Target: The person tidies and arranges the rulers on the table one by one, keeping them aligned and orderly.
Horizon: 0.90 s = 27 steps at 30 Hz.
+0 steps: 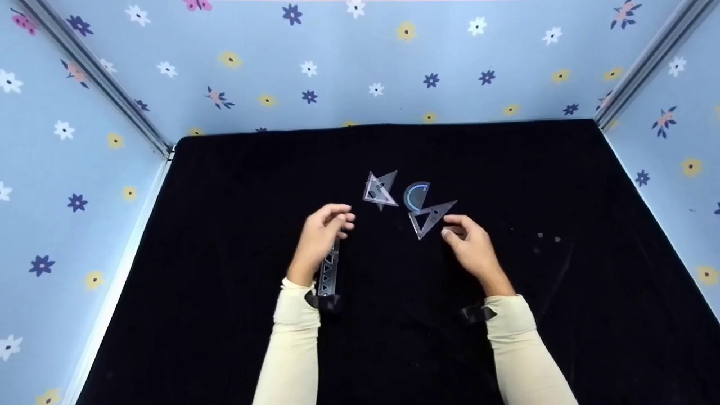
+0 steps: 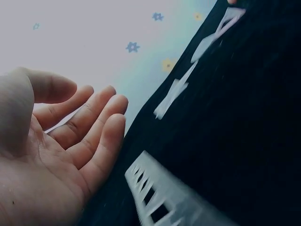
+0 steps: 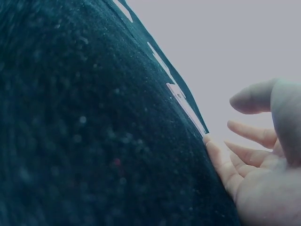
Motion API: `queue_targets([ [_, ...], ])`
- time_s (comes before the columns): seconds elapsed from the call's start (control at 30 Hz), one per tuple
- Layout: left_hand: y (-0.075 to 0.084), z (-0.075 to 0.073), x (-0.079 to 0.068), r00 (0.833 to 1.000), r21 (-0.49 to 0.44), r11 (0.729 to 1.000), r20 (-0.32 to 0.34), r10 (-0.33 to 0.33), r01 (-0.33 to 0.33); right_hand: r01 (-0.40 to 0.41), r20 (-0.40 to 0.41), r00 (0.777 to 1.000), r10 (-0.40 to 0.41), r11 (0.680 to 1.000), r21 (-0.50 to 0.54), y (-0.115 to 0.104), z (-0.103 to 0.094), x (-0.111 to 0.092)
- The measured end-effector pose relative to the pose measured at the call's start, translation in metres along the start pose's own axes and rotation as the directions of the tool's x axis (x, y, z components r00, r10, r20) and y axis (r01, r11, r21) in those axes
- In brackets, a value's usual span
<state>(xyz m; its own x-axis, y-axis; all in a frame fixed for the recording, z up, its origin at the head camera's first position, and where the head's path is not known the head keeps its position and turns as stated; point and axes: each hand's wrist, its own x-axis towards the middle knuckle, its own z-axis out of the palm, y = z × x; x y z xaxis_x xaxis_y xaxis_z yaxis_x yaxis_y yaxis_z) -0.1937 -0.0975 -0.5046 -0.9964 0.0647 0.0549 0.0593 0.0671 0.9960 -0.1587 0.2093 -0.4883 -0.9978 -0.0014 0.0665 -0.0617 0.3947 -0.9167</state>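
My left hand (image 1: 320, 239) hovers with loosely bent fingers and an empty palm. Beneath its wrist lies a clear ruler (image 1: 334, 270) with cut-out shapes, partly covered by the hand; the left wrist view shows this ruler (image 2: 176, 188) beside the fingers. My right hand (image 1: 471, 247) has its fingers relaxed, thumb apart, by the pointed end of a clear set square (image 1: 433, 220). In the right wrist view a fingertip meets the end of the set square (image 3: 189, 109); firm contact I cannot tell. A blue-marked protractor (image 1: 414, 198) adjoins that set square. Further left, clear triangular pieces (image 1: 385, 197) overlap.
Black cloth (image 1: 394, 337) covers the tabletop. Small pale specks (image 1: 557, 239) lie on it to the right. Flower-patterned blue walls (image 1: 349, 50) close in the back and both sides, with metal posts (image 1: 101, 73) at the corners.
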Motion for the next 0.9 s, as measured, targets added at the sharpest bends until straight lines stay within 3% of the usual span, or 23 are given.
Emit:
queue_targets([
  [0.37, 0.001, 0.032, 0.001, 0.990, 0.033, 0.997, 0.124, -0.067, 0.064, -0.006, 0.000, 1.000, 0.006, 1.000, 0.028, 0.000, -0.002, 0.000],
  [0.77, -0.003, 0.066, 0.002, 0.972, -0.014, 0.990, 0.192, -0.134, 0.139, -0.007, 0.001, 1.000, 0.007, 0.999, 0.037, 0.002, -0.005, 0.000],
  [0.9, -0.006, 0.077, 0.003, 0.974, -0.061, 0.985, 0.170, -0.149, 0.161, -0.006, 0.003, 1.000, 0.005, 0.999, 0.038, 0.002, -0.003, 0.000],
])
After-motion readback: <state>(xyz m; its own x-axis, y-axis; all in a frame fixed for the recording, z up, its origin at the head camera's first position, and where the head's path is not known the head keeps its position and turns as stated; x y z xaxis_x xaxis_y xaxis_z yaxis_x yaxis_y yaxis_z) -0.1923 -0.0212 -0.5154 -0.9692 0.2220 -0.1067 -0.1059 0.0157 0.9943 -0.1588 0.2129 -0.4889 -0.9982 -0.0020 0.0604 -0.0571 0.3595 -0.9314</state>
